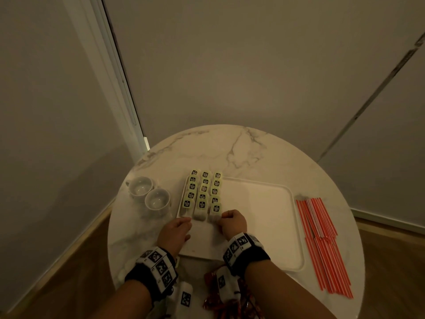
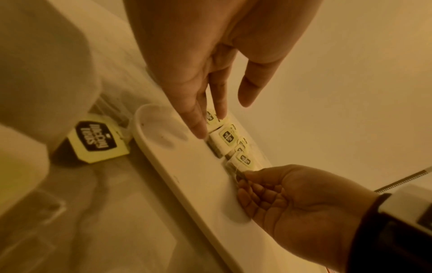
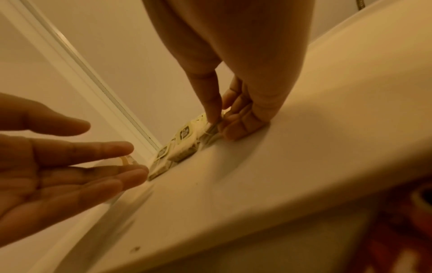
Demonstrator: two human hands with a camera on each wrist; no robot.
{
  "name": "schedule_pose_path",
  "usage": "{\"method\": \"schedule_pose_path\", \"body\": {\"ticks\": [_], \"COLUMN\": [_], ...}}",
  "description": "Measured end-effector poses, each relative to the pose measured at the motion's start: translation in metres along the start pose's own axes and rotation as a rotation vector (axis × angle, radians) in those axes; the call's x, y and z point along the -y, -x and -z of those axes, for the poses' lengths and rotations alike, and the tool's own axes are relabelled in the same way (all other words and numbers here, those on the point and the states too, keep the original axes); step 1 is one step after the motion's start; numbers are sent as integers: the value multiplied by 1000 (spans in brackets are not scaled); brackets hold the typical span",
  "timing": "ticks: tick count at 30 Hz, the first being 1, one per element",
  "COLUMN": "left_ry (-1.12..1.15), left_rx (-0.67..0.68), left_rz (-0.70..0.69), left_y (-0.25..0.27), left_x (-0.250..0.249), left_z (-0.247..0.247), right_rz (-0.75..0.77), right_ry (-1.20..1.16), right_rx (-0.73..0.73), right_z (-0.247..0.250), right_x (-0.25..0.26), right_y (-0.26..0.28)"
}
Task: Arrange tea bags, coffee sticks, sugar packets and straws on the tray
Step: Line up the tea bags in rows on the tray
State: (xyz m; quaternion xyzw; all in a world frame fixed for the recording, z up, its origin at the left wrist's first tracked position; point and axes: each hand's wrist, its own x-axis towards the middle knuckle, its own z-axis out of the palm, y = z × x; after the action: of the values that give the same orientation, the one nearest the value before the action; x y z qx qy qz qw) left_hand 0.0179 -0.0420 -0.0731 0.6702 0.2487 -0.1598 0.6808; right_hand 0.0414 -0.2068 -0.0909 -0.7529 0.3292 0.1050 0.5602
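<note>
A white tray [image 1: 259, 217] lies on the round marble table. Tea bags [image 1: 204, 189] with pale yellow tags fill three overlapping columns on its left part. My right hand [image 1: 226, 218] pinches the nearest tea bag [image 1: 215, 215] of the right column between thumb and curled fingers; the right wrist view shows this pinch on the tea bag [image 3: 211, 129]. My left hand [image 1: 181, 224] lies open, its straight fingers [image 2: 201, 122] reaching the near end of the left column. Red-and-white straws [image 1: 322, 240] are piled right of the tray. Red coffee sticks [image 1: 230, 298] lie under my right wrist.
Two white cups [image 1: 149, 194] stand left of the tray. One more tea bag tag [image 2: 98, 140] lies on the table just off the tray's corner. The tray's right half [image 1: 264, 226] is bare. Walls close in behind the table.
</note>
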Motion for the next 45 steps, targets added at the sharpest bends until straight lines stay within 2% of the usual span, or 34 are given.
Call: {"method": "schedule_pose_path", "body": {"ticks": [4, 11, 19, 32, 34, 36, 38, 40, 42, 45], "left_ry": [50, 75, 95, -52, -109, -228, -231, -132, -37, -101], "left_rx": [-5, -21, -27, -18, -7, 25, 64, 107, 108, 98], "left_rz": [43, 39, 48, 12, -30, -77, -55, 22, 98, 91], "left_y": [-8, -11, -15, -10, -4, 3, 4, 5, 2, -8], "left_x": [1, 0, -1, -4, -6, -8, -9, -11, -15, -10], "left_z": [-1, -3, -5, 1, 5, 8, 7, 3, 3, 7], "right_rz": [16, 5, -51, -10, 66, 225, 378, 488, 538, 503], "right_ry": [36, 83, 28, 246, 252, 312, 433, 639, 823, 955], "right_rx": [-6, -39, -56, 11, -24, -44, 11, 109, 179, 215], "right_z": [-1, -4, -4, -6, -3, -1, -8, -21, -35, -52], "right_x": [1, 5, 1, 10, 15, 25, 40, 57, 70, 79], "right_y": [-1, -2, -4, -5, 0, 5, 7, 7, 2, -7]}}
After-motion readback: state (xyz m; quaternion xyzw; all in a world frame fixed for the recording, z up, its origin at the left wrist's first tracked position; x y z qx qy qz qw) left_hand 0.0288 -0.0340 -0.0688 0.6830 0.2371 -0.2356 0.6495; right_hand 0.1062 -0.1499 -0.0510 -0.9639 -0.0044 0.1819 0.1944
